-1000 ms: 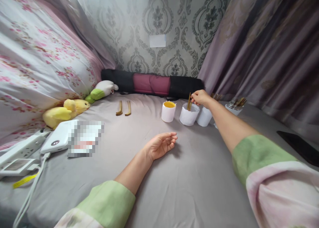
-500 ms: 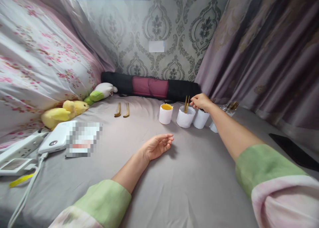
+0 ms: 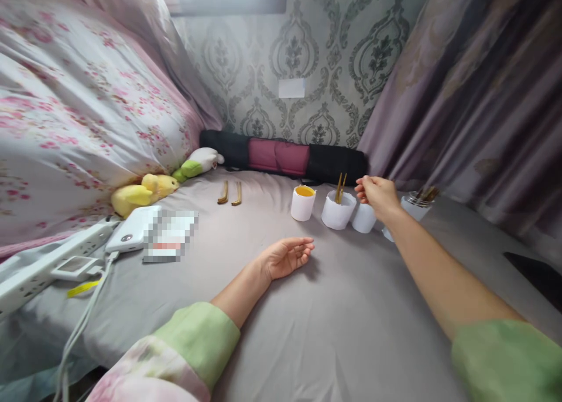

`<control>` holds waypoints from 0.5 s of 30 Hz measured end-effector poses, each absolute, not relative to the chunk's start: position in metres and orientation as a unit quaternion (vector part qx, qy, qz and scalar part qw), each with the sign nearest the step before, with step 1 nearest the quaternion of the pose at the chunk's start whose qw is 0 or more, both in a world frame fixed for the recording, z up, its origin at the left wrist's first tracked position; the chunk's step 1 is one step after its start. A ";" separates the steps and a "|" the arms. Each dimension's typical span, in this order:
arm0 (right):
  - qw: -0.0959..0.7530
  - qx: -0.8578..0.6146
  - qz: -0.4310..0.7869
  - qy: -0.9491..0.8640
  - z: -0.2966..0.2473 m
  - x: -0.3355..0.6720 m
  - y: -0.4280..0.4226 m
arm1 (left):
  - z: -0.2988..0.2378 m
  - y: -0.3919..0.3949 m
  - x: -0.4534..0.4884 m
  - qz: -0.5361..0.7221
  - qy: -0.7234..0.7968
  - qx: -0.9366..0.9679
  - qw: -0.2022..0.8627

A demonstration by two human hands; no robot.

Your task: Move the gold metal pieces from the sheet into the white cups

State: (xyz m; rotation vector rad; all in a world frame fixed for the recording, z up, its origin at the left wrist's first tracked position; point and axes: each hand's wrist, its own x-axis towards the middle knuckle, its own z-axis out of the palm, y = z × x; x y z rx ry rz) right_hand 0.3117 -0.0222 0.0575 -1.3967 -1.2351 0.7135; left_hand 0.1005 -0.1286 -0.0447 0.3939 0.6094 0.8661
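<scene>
White cup (image 3: 336, 215) stands upright on grey sheet (image 3: 333, 314), gold sticks (image 3: 340, 186) inside.

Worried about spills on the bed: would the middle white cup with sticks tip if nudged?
Probably: the middle white cup looks light, perhaps paper, and stands on a soft grey sheet. Its sticks rise above the rim, likely making it top-heavy.

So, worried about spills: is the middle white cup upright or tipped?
Upright: the middle white cup stands on its base on the sheet, sticks poking up from its open top.
</scene>
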 end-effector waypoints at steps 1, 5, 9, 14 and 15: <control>0.553 -0.582 0.310 -0.508 0.056 0.311 -0.026 | -0.045 -0.128 0.100 0.409 0.290 0.186 0.845; 0.583 -0.564 0.330 -0.483 0.050 0.307 -0.042 | -0.044 -0.128 0.100 0.409 0.294 0.181 0.845; 0.594 -0.539 0.361 -0.476 0.040 0.299 -0.060 | -0.044 -0.128 0.100 0.413 0.290 0.181 0.844; 0.579 -0.523 0.425 -0.459 0.017 0.283 -0.075 | -0.044 -0.129 0.100 0.414 0.289 0.179 0.844; 0.572 -0.522 0.438 -0.457 0.010 0.280 -0.076 | -0.044 -0.129 0.100 0.415 0.288 0.180 0.844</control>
